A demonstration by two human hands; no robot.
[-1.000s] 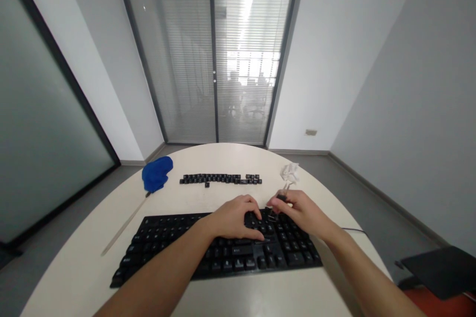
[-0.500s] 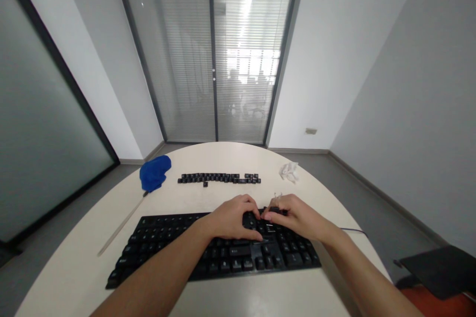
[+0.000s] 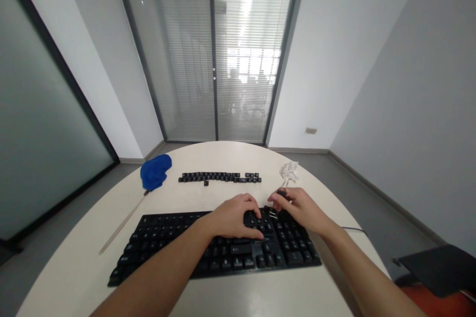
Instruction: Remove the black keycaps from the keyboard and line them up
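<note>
Clock is centred on the keyboard, 12 = far side.

Black keyboard (image 3: 238, 249) lies flat on the table (image 3: 223, 297), near side, long edge roughly 9 to 3.

Left hand (image 3: 236, 215): palm down over the keyboard, right of its middle. Grip loose, thumb and fingers spread apart over the keys, nothing seen in it. Can't tell how hard the fingertips press.

Right hand (image 3: 293, 205): at the keyboard's 1 to 2 o'clock, far edge. Grip closed, thumb and fingers pinching the black handle of a wire keycap puller (image 3: 281, 192). One wire end sticks up toward 12, the other points down at the keys. Can't tell if that lower end touches a keycap.

Loose black keycaps (image 3: 219, 177) at 12, well off the keyboard, in two rows with gaps. A single keycap (image 3: 206, 183) sits just on their 6 o'clock side, left of centre.

Blue cloth (image 3: 154, 172) at 11. Pale thin rod (image 3: 122, 225) runs from its near edge toward 9, dark tip at the cloth end. Crumpled white tissue (image 3: 289, 172) between 1 and 2. Dark cable (image 3: 353, 229) at about 3.
</note>
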